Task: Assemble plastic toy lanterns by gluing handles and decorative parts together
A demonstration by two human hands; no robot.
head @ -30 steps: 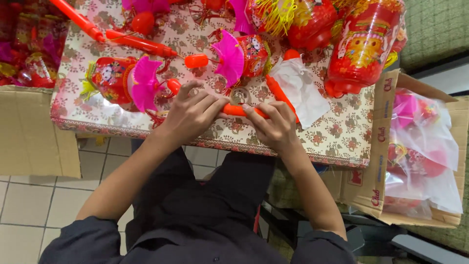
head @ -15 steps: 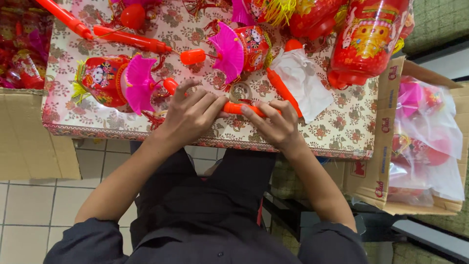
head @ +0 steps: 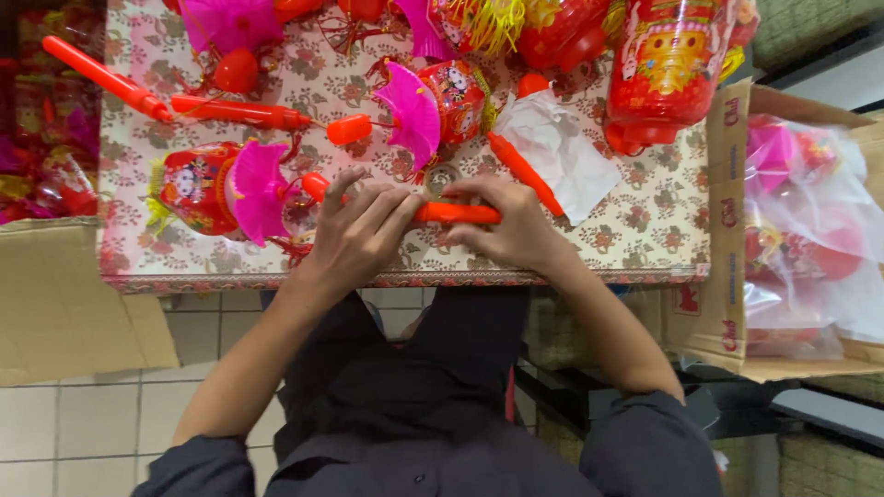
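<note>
Since the earlier frame both hands have drawn a little nearer the tabletop's (head: 645,198) near edge, with the orange stick (head: 456,213) now lying level between them. The left hand (head: 354,241) has its fingers closed over the stick's left end; the right hand (head: 511,225) pinches its right end, likely steadying it for fitting. Its long axis runs left to right. A pink-finned red lantern (head: 216,189) lies just left.

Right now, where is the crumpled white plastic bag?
In the head view, the crumpled white plastic bag lies on the floral-patterned table, right of centre, just beyond the right hand and beside a loose orange plastic stick.
</note>
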